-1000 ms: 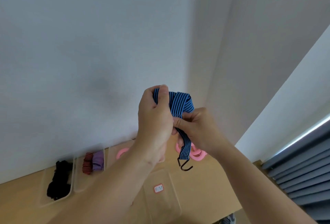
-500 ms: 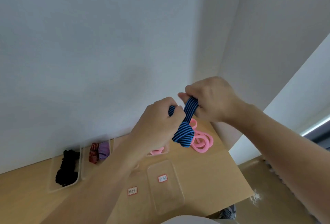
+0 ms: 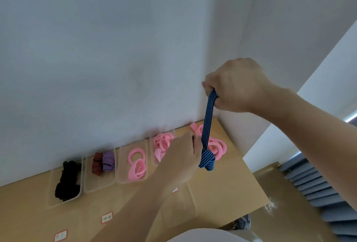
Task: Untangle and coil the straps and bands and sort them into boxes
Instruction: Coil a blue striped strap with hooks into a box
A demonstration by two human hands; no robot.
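head view: where's the blue striped strap (image 3: pixel 208 118)?
– up in the air over the far right corner of the table (image 3: pixel 222 187), pulled straight between both hands.
– and the grips?
– right hand (image 3: pixel 235 85) high, fingers curled tight round the top end. left hand (image 3: pixel 183 155) lower, fisted on the bundled end. loose pink bands (image 3: pixel 217 147) lie on the table, right of the row of clear boxes (image 3: pixel 100 187).

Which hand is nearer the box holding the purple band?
Left. The left hand sits low, to the right of the box, gripping the blue strap; the right hand is raised higher and farther right, holding the strap's end.
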